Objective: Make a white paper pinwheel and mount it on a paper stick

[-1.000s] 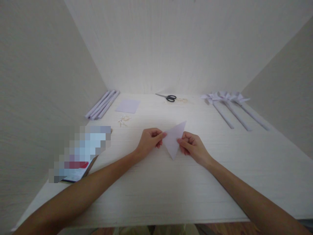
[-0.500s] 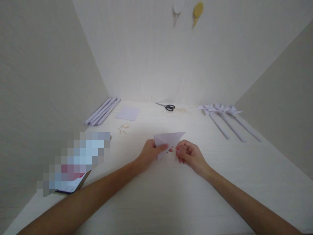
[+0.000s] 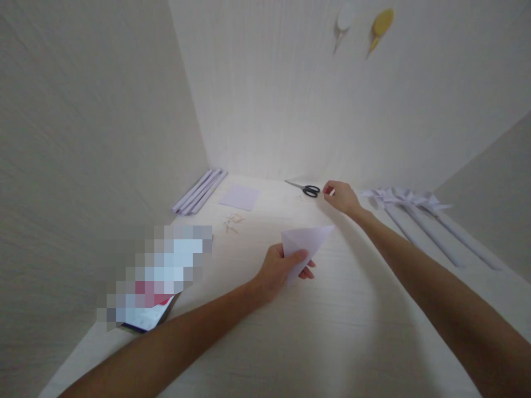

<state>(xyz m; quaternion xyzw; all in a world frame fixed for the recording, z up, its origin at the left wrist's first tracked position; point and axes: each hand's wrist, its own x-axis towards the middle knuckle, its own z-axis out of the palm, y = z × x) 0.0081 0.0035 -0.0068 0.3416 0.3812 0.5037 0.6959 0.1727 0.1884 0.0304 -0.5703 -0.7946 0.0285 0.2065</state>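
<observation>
My left hand (image 3: 280, 268) is closed on a folded piece of pale lilac paper (image 3: 309, 243), triangular in outline, with the thumb on top and the fingertips showing beyond its lower edge. At the back of the table, my right hand (image 3: 340, 196) is just right of a pair of black-handled scissors (image 3: 311, 191). Its fingers are pinched together; what they hold, if anything, I cannot make out. A few small pale bits lie by the scissors, partly hidden by this hand.
Rolled paper sticks (image 3: 199, 192) lie at the back left, beside a flat lilac paper square (image 3: 240, 197) and small pale strips (image 3: 233, 222). A blurred-out phone (image 3: 145, 318) is at left. Paper pinwheels on sticks (image 3: 433, 235) lie at right. Two hooks (image 3: 382, 23) hang on the wall.
My right hand has moved away from the folded paper, up and to the back near the scissors. The left hand still holds the paper. The whole view has shifted.
</observation>
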